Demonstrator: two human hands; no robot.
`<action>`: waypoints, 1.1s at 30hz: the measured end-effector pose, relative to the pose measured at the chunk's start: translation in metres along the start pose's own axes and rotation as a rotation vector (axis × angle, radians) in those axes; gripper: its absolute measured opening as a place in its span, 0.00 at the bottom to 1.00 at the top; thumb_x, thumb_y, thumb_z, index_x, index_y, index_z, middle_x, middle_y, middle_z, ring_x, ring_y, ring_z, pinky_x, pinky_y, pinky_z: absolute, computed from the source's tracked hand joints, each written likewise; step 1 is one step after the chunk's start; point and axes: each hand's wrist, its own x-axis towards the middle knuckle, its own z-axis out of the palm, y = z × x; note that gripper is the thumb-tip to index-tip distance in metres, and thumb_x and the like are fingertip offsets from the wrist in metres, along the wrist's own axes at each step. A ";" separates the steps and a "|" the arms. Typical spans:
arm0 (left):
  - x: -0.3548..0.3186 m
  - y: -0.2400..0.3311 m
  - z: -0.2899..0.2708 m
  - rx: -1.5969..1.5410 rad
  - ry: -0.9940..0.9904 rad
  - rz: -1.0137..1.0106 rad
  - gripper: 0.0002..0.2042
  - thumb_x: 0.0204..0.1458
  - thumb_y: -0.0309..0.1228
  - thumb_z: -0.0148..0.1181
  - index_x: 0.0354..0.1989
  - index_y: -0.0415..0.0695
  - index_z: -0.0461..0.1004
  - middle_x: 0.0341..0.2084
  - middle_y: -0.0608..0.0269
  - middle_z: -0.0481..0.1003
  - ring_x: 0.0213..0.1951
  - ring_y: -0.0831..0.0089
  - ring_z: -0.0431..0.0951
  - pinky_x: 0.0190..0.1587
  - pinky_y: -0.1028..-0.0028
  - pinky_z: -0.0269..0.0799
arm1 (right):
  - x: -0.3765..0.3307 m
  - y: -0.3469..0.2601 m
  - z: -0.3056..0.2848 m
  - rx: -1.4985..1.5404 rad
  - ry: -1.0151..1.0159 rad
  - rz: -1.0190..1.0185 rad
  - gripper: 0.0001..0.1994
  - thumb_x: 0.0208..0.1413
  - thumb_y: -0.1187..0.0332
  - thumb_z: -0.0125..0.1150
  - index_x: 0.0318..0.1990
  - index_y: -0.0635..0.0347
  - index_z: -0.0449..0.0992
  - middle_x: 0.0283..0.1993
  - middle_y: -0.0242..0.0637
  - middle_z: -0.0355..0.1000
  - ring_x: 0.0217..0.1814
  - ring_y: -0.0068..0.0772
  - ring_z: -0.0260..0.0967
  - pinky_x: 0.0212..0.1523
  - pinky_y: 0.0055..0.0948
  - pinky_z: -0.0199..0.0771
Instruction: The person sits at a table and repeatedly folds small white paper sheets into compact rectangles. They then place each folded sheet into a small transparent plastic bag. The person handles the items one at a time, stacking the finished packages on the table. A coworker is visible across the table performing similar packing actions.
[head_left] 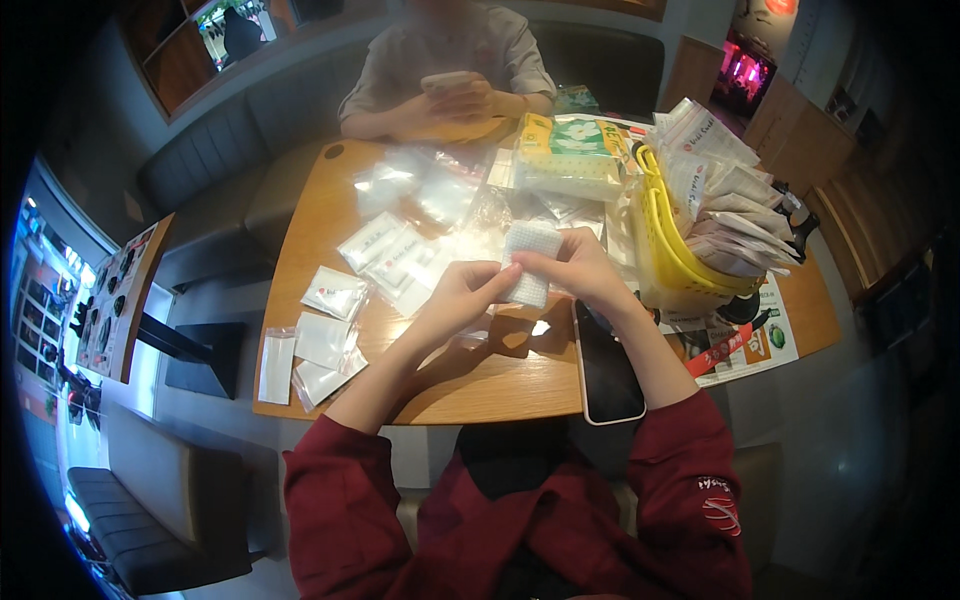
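Note:
Over the middle of the wooden table, I hold a folded white cloth-like wipe with a dimpled texture, upright between both hands. My left hand pinches its lower left side, the thumb lying across the front. From the right, my right hand grips the other edge, its thumb also on the front face. The fingers behind the wipe are partly hidden. To the left of my hands lie flat white packets in clear sleeves, and more small packets sit nearer the table's left edge.
A phone lies by my right forearm at the table's front edge. Right of it stands a yellow basket full of paper packets. Beyond are a green-yellow soft pack and clear plastic bags. Across the table, a person holds a phone.

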 end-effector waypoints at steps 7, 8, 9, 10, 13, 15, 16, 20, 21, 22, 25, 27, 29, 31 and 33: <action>0.002 0.006 -0.003 0.068 0.047 0.050 0.18 0.56 0.42 0.55 0.33 0.36 0.77 0.23 0.71 0.74 0.26 0.88 0.68 0.29 0.84 0.64 | 0.003 0.005 -0.001 -0.104 0.137 -0.023 0.16 0.53 0.58 0.62 0.27 0.65 0.79 0.21 0.25 0.70 0.22 0.12 0.59 0.25 0.17 0.59; 0.002 0.005 -0.006 0.128 0.018 0.024 0.17 0.57 0.41 0.55 0.34 0.36 0.77 0.24 0.71 0.75 0.27 0.88 0.69 0.31 0.84 0.65 | 0.005 0.008 -0.002 -0.116 0.144 -0.016 0.16 0.53 0.58 0.62 0.28 0.65 0.79 0.21 0.25 0.70 0.22 0.12 0.59 0.25 0.17 0.59; 0.002 0.005 -0.006 0.153 0.007 -0.008 0.16 0.56 0.40 0.56 0.34 0.36 0.78 0.23 0.71 0.75 0.27 0.88 0.69 0.30 0.84 0.64 | 0.007 0.012 -0.003 -0.129 0.153 -0.008 0.15 0.53 0.59 0.62 0.28 0.65 0.79 0.21 0.26 0.70 0.23 0.12 0.60 0.25 0.16 0.59; 0.001 0.007 -0.005 0.179 -0.004 -0.040 0.16 0.55 0.40 0.57 0.34 0.37 0.78 0.23 0.72 0.74 0.26 0.88 0.68 0.30 0.84 0.64 | 0.008 0.015 -0.004 -0.142 0.162 0.000 0.15 0.54 0.59 0.61 0.28 0.65 0.79 0.21 0.26 0.70 0.23 0.12 0.60 0.25 0.16 0.60; 0.003 -0.001 -0.005 0.240 -0.037 -0.057 0.14 0.53 0.38 0.60 0.35 0.37 0.78 0.24 0.70 0.75 0.27 0.87 0.70 0.31 0.83 0.65 | 0.006 0.012 0.004 -0.062 0.186 -0.041 0.15 0.55 0.60 0.60 0.28 0.65 0.78 0.20 0.24 0.70 0.22 0.12 0.59 0.24 0.18 0.59; 0.003 -0.004 -0.004 0.218 -0.059 -0.044 0.14 0.52 0.37 0.61 0.37 0.36 0.77 0.26 0.67 0.76 0.30 0.85 0.72 0.34 0.82 0.67 | 0.004 0.012 0.008 -0.147 0.209 -0.133 0.14 0.56 0.62 0.59 0.29 0.66 0.77 0.20 0.26 0.70 0.22 0.12 0.59 0.23 0.20 0.60; 0.002 -0.003 -0.003 0.179 -0.071 -0.040 0.14 0.51 0.36 0.62 0.38 0.36 0.77 0.28 0.65 0.77 0.31 0.83 0.74 0.36 0.81 0.68 | 0.003 0.012 0.009 -0.190 0.222 -0.179 0.13 0.56 0.62 0.58 0.30 0.66 0.77 0.20 0.26 0.70 0.21 0.12 0.59 0.23 0.21 0.60; 0.001 0.003 0.000 0.046 -0.102 -0.005 0.16 0.50 0.33 0.64 0.42 0.34 0.74 0.33 0.59 0.78 0.37 0.78 0.77 0.42 0.77 0.70 | 0.004 0.015 0.004 -0.457 0.207 -0.264 0.11 0.55 0.65 0.58 0.32 0.65 0.76 0.19 0.35 0.70 0.20 0.16 0.62 0.22 0.23 0.61; 0.000 0.004 0.000 0.070 -0.103 -0.027 0.16 0.49 0.33 0.64 0.42 0.34 0.74 0.33 0.59 0.78 0.37 0.77 0.77 0.43 0.77 0.70 | 0.003 0.012 0.005 -0.497 0.205 -0.274 0.10 0.55 0.66 0.58 0.32 0.65 0.76 0.19 0.37 0.70 0.19 0.18 0.63 0.22 0.24 0.61; 0.000 0.006 -0.001 0.094 -0.104 -0.049 0.16 0.49 0.33 0.64 0.43 0.34 0.74 0.33 0.59 0.78 0.37 0.77 0.77 0.43 0.77 0.70 | 0.002 0.010 0.006 -0.537 0.202 -0.283 0.09 0.55 0.66 0.58 0.33 0.64 0.76 0.20 0.39 0.70 0.19 0.21 0.65 0.21 0.25 0.62; -0.001 0.007 -0.001 0.084 -0.107 -0.046 0.16 0.49 0.31 0.64 0.42 0.34 0.73 0.33 0.59 0.78 0.37 0.77 0.77 0.44 0.76 0.70 | 0.001 0.006 0.008 -0.587 0.229 -0.394 0.08 0.54 0.67 0.58 0.32 0.64 0.76 0.20 0.43 0.69 0.17 0.30 0.65 0.21 0.27 0.62; -0.001 0.006 -0.001 0.069 -0.105 -0.053 0.16 0.48 0.31 0.65 0.42 0.34 0.74 0.33 0.59 0.78 0.38 0.77 0.77 0.44 0.76 0.71 | 0.001 0.006 0.008 -0.620 0.231 -0.391 0.08 0.53 0.67 0.58 0.32 0.64 0.75 0.21 0.45 0.70 0.18 0.35 0.66 0.22 0.29 0.64; 0.000 0.003 -0.002 0.075 -0.100 -0.091 0.15 0.48 0.30 0.65 0.42 0.34 0.73 0.33 0.59 0.78 0.38 0.77 0.77 0.43 0.76 0.71 | 0.002 0.007 0.007 -0.668 0.235 -0.413 0.07 0.53 0.68 0.58 0.33 0.63 0.75 0.22 0.46 0.70 0.19 0.39 0.67 0.23 0.31 0.65; 0.001 0.005 -0.001 0.091 -0.107 -0.083 0.15 0.48 0.30 0.65 0.42 0.34 0.73 0.34 0.59 0.78 0.38 0.77 0.77 0.43 0.76 0.71 | 0.002 0.010 0.005 -0.735 0.246 -0.458 0.07 0.53 0.68 0.58 0.33 0.63 0.74 0.23 0.46 0.70 0.21 0.42 0.68 0.23 0.32 0.66; -0.001 0.008 0.000 0.066 -0.118 -0.055 0.16 0.48 0.29 0.65 0.43 0.34 0.73 0.34 0.59 0.78 0.38 0.77 0.77 0.43 0.76 0.71 | 0.001 0.010 0.005 -0.703 0.238 -0.475 0.06 0.53 0.69 0.58 0.33 0.64 0.74 0.24 0.47 0.70 0.22 0.44 0.69 0.24 0.33 0.66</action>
